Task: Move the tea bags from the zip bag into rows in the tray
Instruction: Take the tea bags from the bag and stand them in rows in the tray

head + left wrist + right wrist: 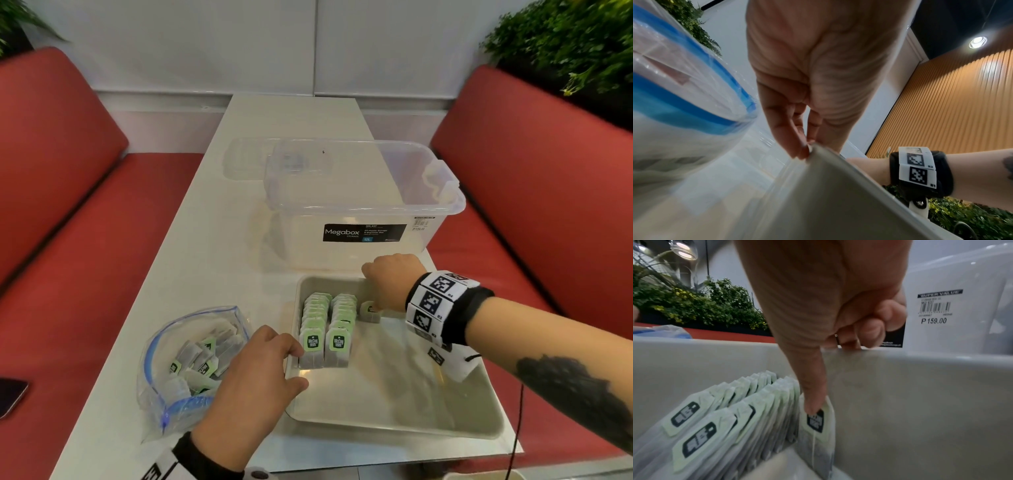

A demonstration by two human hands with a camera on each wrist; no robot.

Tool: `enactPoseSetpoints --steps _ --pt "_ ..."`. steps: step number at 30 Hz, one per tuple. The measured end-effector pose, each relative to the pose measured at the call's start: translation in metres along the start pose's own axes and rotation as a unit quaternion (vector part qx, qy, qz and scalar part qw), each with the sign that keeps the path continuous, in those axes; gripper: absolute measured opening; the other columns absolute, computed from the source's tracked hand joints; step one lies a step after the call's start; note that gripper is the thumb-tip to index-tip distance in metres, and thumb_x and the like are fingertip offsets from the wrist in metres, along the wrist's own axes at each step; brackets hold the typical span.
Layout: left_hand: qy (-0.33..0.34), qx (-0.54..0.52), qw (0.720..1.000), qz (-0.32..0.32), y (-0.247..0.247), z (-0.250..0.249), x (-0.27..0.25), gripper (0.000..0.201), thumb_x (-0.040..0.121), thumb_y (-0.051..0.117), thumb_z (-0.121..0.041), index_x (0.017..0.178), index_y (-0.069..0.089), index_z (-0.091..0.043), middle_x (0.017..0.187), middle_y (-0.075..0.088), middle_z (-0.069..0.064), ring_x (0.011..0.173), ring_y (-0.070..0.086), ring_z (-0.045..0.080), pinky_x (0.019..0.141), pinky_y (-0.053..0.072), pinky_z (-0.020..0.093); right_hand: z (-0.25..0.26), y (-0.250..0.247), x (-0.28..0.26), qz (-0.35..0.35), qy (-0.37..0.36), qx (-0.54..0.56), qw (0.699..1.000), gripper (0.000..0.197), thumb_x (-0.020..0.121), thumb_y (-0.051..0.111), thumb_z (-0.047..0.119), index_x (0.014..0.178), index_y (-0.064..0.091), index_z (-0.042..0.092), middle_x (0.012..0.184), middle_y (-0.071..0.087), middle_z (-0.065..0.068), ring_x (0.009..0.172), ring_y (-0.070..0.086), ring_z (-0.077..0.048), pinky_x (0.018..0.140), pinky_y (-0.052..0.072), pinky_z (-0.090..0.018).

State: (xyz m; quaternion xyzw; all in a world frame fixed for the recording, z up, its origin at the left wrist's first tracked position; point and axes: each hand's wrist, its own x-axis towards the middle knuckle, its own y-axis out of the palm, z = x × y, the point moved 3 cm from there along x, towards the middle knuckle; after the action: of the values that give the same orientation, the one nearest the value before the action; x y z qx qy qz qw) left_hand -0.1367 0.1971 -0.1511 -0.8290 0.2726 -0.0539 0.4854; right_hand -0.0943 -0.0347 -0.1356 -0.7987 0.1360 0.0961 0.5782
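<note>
head view: grey tray [394, 407] on white worktop [219, 246], two neat rows of tea bags [325, 329] standing on edge toward 11 o'clock inside it, pale green tags with dark logo facing front, grey translucent pouches below. lone tea bag [816, 426] at 3 o'clock of the rows, upright, starts a third row; right hand [390, 284] presses its tag with a straight finger, other fingers curled over the tray's far rim. left hand [253, 373] grips the tray's near-left edge, thumb inside, fingers on the rim. clear zip bag [185, 363] with blue seal lies open at 9 o'clock of the tray, loose tea bags heaped inside. clear storage box [356, 202] at 12 o'clock.
</note>
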Motion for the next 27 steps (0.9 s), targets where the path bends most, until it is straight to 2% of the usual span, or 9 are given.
enactPoseSetpoints --steps 4,11,15,22,27 --pt "0.000 -0.007 1.000 0.001 0.0001 0.0000 -0.0004 0.033 0.076 0.072 -0.036 0.105 0.056 -0.037 0.100 0.042 -0.016 0.072 0.049 0.004 0.071 0.034 0.016 -0.0004 -0.0010 0.0052 0.019 -0.002 -0.008 1.000 0.027 0.085 0.063 0.034 0.103 0.064 0.014 0.100 0.065 -0.005 0.091 0.062 -0.025 0.068 0.042 -0.029" --pt "0.001 -0.006 1.000 0.001 -0.0003 -0.0008 -0.0004 0.034 0.076 0.072 -0.036 0.105 0.055 -0.038 0.099 0.041 -0.016 0.073 0.049 0.004 0.071 0.034 0.016 -0.0013 -0.0018 0.0064 0.019 0.009 -0.012 1.000 0.024 0.084 0.061 0.033 0.099 0.065 0.015 0.095 0.065 -0.004 0.081 0.059 -0.024 0.067 0.042 -0.028" --pt "0.002 -0.004 1.000 0.000 -0.0005 -0.0008 -0.0005 0.034 0.076 0.072 -0.036 0.106 0.055 -0.037 0.100 0.041 -0.016 0.073 0.049 0.004 0.071 0.033 0.016 -0.0010 -0.0024 0.0058 0.017 0.013 -0.015 1.000 0.025 0.084 0.060 0.035 0.098 0.065 0.015 0.093 0.065 -0.004 0.073 0.051 -0.023 0.066 0.041 -0.028" --pt "0.004 -0.003 1.000 -0.003 0.0004 -0.0002 -0.0011 0.034 0.077 0.071 -0.036 0.107 0.055 -0.037 0.100 0.041 -0.016 0.074 0.049 0.003 0.070 0.033 0.016 -0.0012 -0.0026 0.0041 0.013 0.011 0.002 1.000 0.027 0.082 0.062 0.038 0.097 0.064 0.016 0.093 0.065 -0.004 0.073 0.051 -0.022 0.066 0.041 -0.027" --pt "0.006 -0.002 1.000 -0.009 0.0011 0.0002 -0.0004 0.033 0.077 0.070 -0.037 0.107 0.056 -0.036 0.098 0.040 -0.016 0.074 0.050 0.004 0.070 0.032 0.016 -0.0027 -0.0021 0.0035 0.014 0.010 0.006 1.000 0.035 0.080 0.065 0.046 0.096 0.062 0.015 0.079 0.053 0.000 0.072 0.051 -0.020 0.064 0.040 -0.028"
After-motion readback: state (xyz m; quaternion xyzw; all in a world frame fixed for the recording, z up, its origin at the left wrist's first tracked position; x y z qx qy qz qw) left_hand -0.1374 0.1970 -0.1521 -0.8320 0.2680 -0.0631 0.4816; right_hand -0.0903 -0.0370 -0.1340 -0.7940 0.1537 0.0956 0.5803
